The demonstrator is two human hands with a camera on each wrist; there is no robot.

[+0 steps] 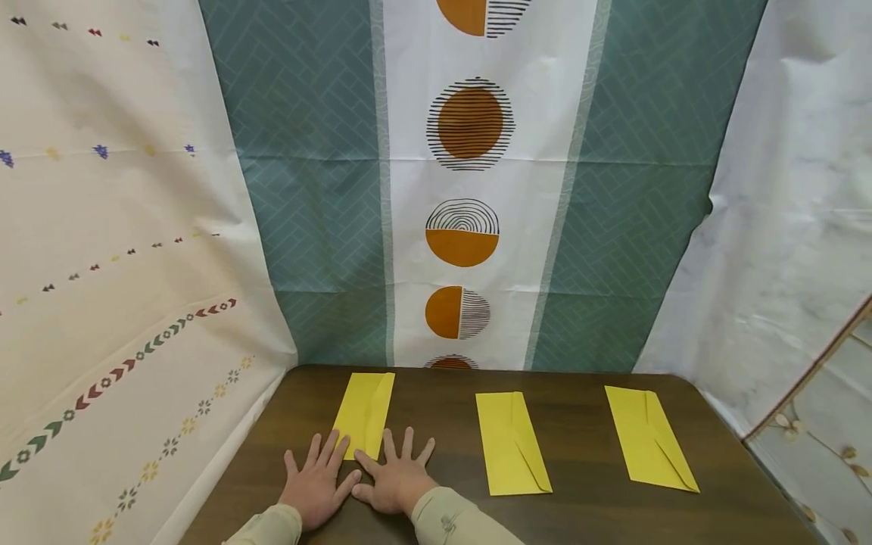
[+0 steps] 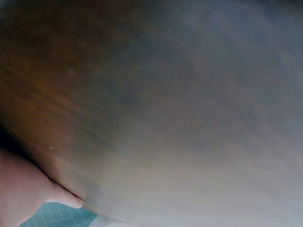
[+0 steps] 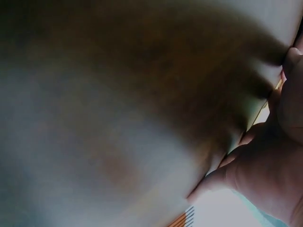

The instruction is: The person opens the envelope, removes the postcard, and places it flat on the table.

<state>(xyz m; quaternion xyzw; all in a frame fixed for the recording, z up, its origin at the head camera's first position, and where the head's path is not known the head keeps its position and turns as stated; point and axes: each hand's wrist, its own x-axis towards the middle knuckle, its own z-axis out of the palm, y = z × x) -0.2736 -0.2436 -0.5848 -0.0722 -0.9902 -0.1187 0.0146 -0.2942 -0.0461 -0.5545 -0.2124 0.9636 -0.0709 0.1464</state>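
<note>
Both hands lie palm down with fingers spread on the dark wooden table, at the near end of the left yellow envelope. The left hand has fingertips at that envelope's lower left corner. Beside it, the right hand reaches its index fingertip to the lower edge, and the two thumbs come close together. In the left wrist view, part of the left hand shows low against the tabletop. The right wrist view has the right hand flat along the table surface.
A second yellow envelope lies at the table's middle, and a third yellow envelope lies to the right. Behind the table hangs a green and white patterned curtain. Patterned cloth lines the left side, pale cloth the right.
</note>
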